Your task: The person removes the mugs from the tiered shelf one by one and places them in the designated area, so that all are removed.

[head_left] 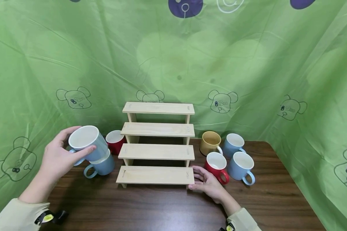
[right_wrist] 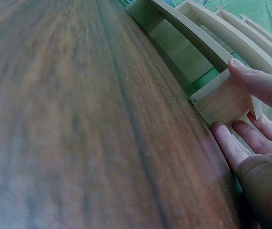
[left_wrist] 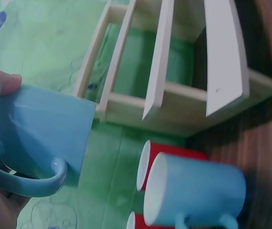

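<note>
My left hand grips a light blue mug and holds it raised and upright, left of the wooden stepped rack. In the left wrist view the mug's handle faces the palm side and the thumb lies at its edge. Behind and below it, another blue mug stands on the table. My right hand holds the right end of the bottom step of the rack. The right wrist view has the thumb over the step's front corner and the other fingers along the side panel.
A red mug stands beside the rack's left side; part of another red mug shows in the left wrist view. Right of the rack are a yellow mug, a red mug and two blue mugs. Green cloth hangs behind.
</note>
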The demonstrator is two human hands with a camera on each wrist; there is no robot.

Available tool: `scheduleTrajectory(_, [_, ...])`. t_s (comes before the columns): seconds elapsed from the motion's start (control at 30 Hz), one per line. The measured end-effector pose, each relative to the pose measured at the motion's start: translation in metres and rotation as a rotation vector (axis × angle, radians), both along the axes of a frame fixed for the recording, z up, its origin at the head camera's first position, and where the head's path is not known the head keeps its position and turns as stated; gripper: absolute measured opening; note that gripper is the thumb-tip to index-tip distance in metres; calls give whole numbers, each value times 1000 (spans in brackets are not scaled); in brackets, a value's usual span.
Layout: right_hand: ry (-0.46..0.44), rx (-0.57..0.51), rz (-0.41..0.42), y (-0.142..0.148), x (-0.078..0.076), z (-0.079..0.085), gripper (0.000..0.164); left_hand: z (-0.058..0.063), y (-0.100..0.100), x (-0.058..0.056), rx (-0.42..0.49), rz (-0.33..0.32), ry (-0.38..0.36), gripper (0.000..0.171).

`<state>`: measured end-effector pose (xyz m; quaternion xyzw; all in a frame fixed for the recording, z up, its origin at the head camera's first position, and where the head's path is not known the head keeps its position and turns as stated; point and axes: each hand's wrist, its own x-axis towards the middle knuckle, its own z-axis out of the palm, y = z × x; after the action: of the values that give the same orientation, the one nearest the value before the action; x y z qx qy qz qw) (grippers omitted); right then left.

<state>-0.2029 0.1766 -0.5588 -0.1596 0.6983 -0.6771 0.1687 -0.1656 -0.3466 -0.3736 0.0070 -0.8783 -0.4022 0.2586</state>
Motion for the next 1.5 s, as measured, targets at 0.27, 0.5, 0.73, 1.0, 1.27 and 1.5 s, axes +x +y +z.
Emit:
scheduleTrajectory(0.27, [-3,-7,2,-1,1,1,84,5,-28,2,52,85,-24,77])
scheduleTrajectory(0.5, [-3,7,-4,0,1,1,84,-3,-47,1,42,134,-39,76])
scheduleTrajectory(0.73, [-1,14,-4,-1,2,1,84,-16,-59,-2,4,186,-62,82])
scheduleTrajectory(1.0, [-10,28,-2,-1,4,0,83,-41,-70,-9,-23,264,-107,87])
scheduleTrajectory(1.27, [4,22,-4,0,2,1,83,-58,-76,-15,-53,296,-135,87])
scheduleTrajectory(1.5, [3,18,-3,0,2,1,83,-72,-83,-17,-69,286,-165,89])
